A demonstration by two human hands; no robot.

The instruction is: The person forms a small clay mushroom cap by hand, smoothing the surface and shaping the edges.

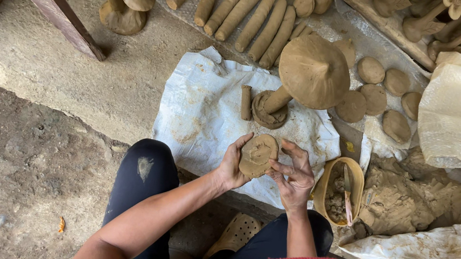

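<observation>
A: Left hand (pixel 232 164) cups the clay disc (pixel 258 155), fingers curled behind it, held in the air over the near edge of the white sack sheet (pixel 203 106)

B: Right hand (pixel 293 175) pinches its rim, fingers spread. Press too hard and that soft edge may tear, or it slips towards the clay mushroom (pixel 306 76) just beyond

Matt damp clay disc (pixel 258 155); crinkled woven-plastic sheet (pixel 202 112)
</observation>
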